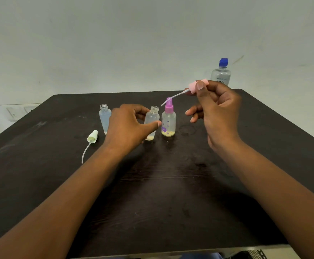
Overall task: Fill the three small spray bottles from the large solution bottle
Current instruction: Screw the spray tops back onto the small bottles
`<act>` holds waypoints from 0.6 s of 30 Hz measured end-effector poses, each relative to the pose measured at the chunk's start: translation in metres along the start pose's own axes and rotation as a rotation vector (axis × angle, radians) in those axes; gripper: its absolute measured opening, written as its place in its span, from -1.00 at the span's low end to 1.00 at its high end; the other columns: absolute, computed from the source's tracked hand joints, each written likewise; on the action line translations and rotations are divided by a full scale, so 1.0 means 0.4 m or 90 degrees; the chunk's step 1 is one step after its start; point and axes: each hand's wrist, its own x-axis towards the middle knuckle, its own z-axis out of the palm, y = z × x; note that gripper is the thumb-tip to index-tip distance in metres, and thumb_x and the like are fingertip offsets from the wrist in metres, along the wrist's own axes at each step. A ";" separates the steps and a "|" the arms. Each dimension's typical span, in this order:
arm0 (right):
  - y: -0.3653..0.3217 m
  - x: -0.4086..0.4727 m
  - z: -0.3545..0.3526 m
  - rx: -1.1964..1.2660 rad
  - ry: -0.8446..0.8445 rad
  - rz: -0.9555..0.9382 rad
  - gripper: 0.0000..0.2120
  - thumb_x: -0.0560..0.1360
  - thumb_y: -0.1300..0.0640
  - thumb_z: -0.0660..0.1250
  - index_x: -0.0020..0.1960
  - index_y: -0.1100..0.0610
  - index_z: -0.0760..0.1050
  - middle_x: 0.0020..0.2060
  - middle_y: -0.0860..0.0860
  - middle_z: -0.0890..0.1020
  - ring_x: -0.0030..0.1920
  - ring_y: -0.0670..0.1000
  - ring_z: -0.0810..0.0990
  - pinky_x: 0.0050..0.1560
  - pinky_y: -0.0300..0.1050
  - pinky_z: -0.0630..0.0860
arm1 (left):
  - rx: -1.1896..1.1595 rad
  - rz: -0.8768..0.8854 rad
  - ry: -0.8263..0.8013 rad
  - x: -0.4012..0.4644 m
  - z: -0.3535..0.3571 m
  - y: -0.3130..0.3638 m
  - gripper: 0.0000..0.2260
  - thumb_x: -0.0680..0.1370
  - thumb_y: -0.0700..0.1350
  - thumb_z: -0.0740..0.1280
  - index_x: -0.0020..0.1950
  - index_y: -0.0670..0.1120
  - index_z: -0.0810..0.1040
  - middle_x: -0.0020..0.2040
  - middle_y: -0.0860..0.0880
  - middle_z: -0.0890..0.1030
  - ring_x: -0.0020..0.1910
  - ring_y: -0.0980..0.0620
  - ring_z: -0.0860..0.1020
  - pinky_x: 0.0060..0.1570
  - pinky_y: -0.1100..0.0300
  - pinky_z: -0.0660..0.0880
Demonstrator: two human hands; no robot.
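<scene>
Right hand (216, 107) pinches pale pink spray cap with white dip tube (197, 86), lifted clear above dark wooden bench (171, 193), likely keeping tube off surface

Left hand (130, 126), fingers spread and curved, brackets uncapped clear middle spray bottle (152, 120) to steady it; contact unclear

Bluish uncapped spray bottle (104, 118) just left; its pale green cap with tube (92, 137) lies on bench

Floral spray bottle with purple pump (168, 120) not yet opened

Large clear solution bottle, blue cap (221, 71), stands well apart at far right edge, capped

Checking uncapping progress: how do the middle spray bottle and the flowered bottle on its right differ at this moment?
The middle bottle has an open neck, its pump removed; the flowered bottle still wears its purple pump. The middle bottle is plain and the left hand is around it; the flowered one has purple flower prints and stands untouched. Both stand upright, translucent, with a little yellowish liquid at the bottom.
</scene>
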 end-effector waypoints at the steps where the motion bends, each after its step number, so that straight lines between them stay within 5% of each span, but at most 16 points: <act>1: -0.001 -0.001 0.001 -0.002 -0.006 -0.001 -0.76 0.66 0.09 0.38 0.16 0.28 0.63 -0.06 0.07 0.77 -0.45 0.07 0.64 -0.48 -0.17 0.53 | 0.010 0.009 -0.004 -0.001 -0.002 0.003 -0.70 0.44 0.08 0.63 0.09 -0.02 0.76 -0.04 0.05 0.75 -0.38 0.15 0.63 -0.28 0.09 0.66; 13: 0.013 -0.027 0.016 -0.149 -0.155 -0.078 -0.92 0.61 0.13 0.45 0.08 0.12 0.63 -0.06 -0.02 0.75 -0.40 0.04 0.70 -0.46 -0.26 0.53 | 0.025 0.096 -0.043 -0.013 0.000 0.015 -0.63 0.43 0.10 0.64 0.18 0.00 0.75 -0.01 0.10 0.75 -0.35 0.27 0.60 -0.22 0.22 0.59; 18: 0.025 -0.036 0.022 -0.199 -0.193 -0.083 -0.86 0.58 0.16 0.49 0.12 0.16 0.67 0.04 -0.05 0.74 -0.39 0.05 0.70 -0.37 -0.09 0.64 | 0.015 0.117 -0.055 -0.014 0.011 0.008 -0.66 0.44 0.09 0.63 0.15 0.00 0.76 -0.03 0.11 0.76 -0.35 0.34 0.58 -0.24 0.35 0.45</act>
